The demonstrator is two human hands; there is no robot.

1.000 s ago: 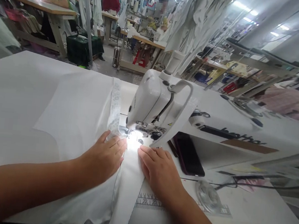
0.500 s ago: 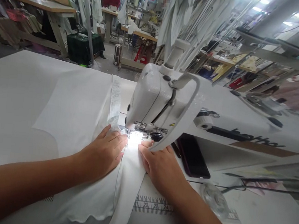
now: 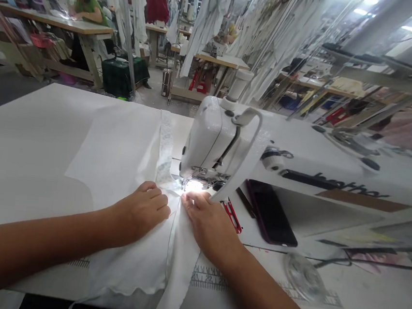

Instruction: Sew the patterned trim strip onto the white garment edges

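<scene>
A white fabric piece (image 3: 129, 268) lies under the needle area of a white sewing machine (image 3: 208, 135), whose lamp glows on the stitching spot. Left of the needle, my left hand (image 3: 141, 216) has its fingers curled into the fabric, gathering it. My right hand (image 3: 215, 230) pinches a long white fabric strip (image 3: 183, 264) just in front of the presser foot. This strip runs along a seam and hangs over the front table edge. Beyond the needle, a textured band (image 3: 165, 146) of the cloth extends away. The right fingertips are partly lost in glare.
Right of my hand lie red thread snips (image 3: 234, 217), a dark phone (image 3: 273, 214) and a clear round object (image 3: 305, 276). A printed ruler (image 3: 210, 278) runs along the table front. Behind, a person in green (image 3: 92, 12) sits at another table, among hanging garments.
My left hand has drawn back from the needle and its fingers have curled into the cloth. My right fingers have come closer to the seam. The red snips have come into view.
</scene>
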